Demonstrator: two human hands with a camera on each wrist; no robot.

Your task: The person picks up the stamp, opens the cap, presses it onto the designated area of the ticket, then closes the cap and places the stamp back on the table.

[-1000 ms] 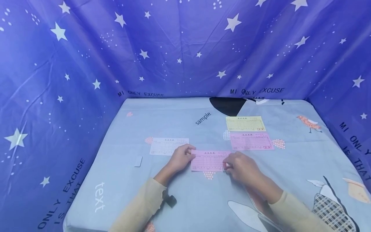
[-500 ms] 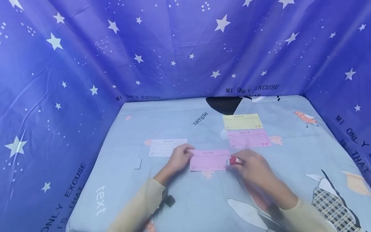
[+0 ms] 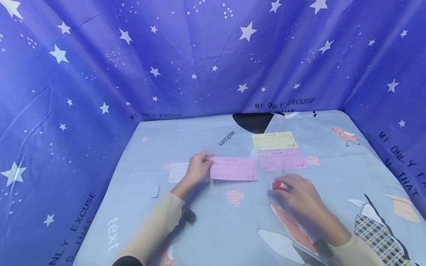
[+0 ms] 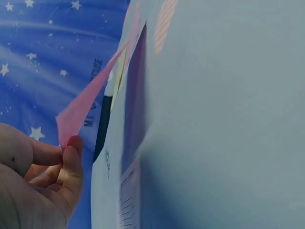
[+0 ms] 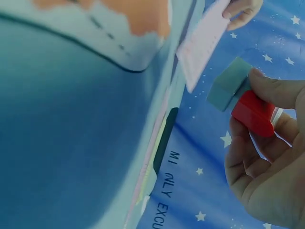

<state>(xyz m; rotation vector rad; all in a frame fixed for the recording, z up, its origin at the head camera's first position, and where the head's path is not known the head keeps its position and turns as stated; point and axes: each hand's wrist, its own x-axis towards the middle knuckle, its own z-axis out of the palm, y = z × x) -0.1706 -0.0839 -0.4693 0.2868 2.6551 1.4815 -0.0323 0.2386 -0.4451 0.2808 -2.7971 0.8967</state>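
Note:
My left hand [image 3: 197, 170] pinches the left edge of a pink printed form slip [image 3: 233, 169] between thumb and finger. The left wrist view shows that slip [image 4: 86, 107] raised and slanting above the bed-like surface. My right hand [image 3: 304, 197] holds a red stamp [image 3: 280, 186] off the surface, to the right of the raised slip. In the right wrist view the stamp [image 5: 255, 112] has a pale grey-green block at one end, gripped between thumb and fingers. A white form slip [image 3: 178, 172] lies partly hidden behind my left hand.
A yellow slip [image 3: 274, 141] lies just beyond a second pink slip [image 3: 283, 160] at the back right; both bear small red marks. A small pale card [image 3: 155, 191] is at the left. Purple star-print curtains [image 3: 199, 55] enclose the patterned cloth surface [image 3: 213, 229].
My right hand has moved right, taking the stamp away from the slip, where red marks now show at the lower right corner. My left hand has lifted the slip up and away from me.

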